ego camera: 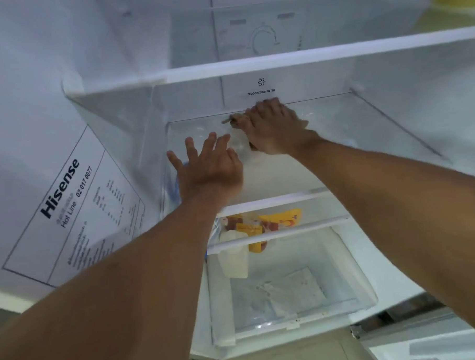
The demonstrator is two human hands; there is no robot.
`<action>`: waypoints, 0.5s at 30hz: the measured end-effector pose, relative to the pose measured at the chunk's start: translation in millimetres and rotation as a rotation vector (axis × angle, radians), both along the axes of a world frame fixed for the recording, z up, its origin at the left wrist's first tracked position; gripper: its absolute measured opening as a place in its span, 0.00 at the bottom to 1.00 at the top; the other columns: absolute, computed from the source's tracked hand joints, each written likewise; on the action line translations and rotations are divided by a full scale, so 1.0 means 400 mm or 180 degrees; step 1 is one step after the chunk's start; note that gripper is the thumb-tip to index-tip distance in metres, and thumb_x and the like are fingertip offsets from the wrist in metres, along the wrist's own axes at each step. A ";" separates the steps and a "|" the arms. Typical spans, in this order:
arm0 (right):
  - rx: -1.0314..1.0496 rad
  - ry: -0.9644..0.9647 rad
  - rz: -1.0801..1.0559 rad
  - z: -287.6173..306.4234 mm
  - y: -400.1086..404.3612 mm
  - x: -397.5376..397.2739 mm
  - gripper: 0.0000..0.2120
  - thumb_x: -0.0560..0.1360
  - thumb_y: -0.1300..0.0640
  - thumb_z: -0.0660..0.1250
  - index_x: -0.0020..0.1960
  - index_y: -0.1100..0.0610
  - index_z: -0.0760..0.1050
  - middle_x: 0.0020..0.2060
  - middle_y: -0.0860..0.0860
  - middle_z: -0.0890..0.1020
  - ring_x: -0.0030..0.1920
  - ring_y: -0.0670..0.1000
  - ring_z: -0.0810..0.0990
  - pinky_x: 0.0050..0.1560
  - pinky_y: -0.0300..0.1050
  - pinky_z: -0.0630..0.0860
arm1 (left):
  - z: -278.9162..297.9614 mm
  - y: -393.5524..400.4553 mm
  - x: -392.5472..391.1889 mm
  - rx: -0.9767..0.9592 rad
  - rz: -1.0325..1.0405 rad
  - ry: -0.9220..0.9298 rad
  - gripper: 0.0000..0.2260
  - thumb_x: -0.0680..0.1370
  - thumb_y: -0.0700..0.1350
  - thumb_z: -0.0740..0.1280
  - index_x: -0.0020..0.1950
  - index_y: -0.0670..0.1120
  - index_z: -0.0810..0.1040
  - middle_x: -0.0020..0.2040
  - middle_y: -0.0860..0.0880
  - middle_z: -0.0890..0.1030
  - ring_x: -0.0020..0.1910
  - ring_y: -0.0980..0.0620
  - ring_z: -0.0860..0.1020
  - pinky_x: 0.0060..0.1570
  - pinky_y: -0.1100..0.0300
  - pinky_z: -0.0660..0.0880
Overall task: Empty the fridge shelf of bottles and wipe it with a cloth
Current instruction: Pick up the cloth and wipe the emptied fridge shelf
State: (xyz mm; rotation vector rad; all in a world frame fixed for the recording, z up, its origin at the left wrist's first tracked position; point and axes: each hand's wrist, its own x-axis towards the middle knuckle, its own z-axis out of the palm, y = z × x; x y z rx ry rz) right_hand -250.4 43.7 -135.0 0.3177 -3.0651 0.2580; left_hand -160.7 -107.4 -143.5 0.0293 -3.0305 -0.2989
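The glass fridge shelf (pixel 359 131) has no bottles standing on it. My right hand (pixel 273 126) lies flat near the shelf's back edge, pressing down a brownish cloth (pixel 235 119); only a corner of the cloth shows past the fingers. My left hand (pixel 208 164) rests over the front left part of the shelf with its fingers spread and nothing in it. Something blue (pixel 176 182) shows through the glass just left of that hand; I cannot tell what it is.
An upper shelf (pixel 280 61) overhangs the hands. Below, a clear crisper drawer (pixel 290 300) is pulled out, with a white container (pixel 234 256) and yellow and red packets (pixel 263 227) behind it. The fridge's left wall carries a Hisense label (pixel 69 211).
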 end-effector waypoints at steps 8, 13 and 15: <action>0.0211 0.0198 0.0216 -0.047 0.174 0.315 0.38 0.78 0.41 0.32 0.81 0.53 0.60 0.80 0.56 0.62 0.82 0.58 0.55 0.80 0.60 0.54 | 0.008 -0.001 0.004 0.0127 0.0041 -0.0014 0.24 0.85 0.52 0.47 0.82 0.58 0.58 0.84 0.56 0.55 0.84 0.42 0.48 0.77 0.30 0.41; 0.0323 -0.0313 -0.0858 0.017 0.178 0.097 0.38 0.74 0.37 0.42 0.76 0.57 0.61 0.78 0.61 0.62 0.79 0.64 0.56 0.78 0.64 0.53 | 0.004 0.004 -0.004 0.0115 0.0071 -0.0030 0.25 0.84 0.58 0.47 0.82 0.58 0.58 0.84 0.55 0.55 0.83 0.41 0.48 0.76 0.29 0.41; 0.0321 -0.0154 -0.0702 0.006 0.117 0.113 0.30 0.82 0.41 0.44 0.78 0.55 0.60 0.80 0.59 0.59 0.81 0.65 0.51 0.79 0.65 0.48 | 0.002 0.004 -0.003 0.0090 0.0043 -0.0041 0.27 0.83 0.61 0.47 0.82 0.59 0.57 0.85 0.55 0.54 0.84 0.41 0.47 0.76 0.29 0.40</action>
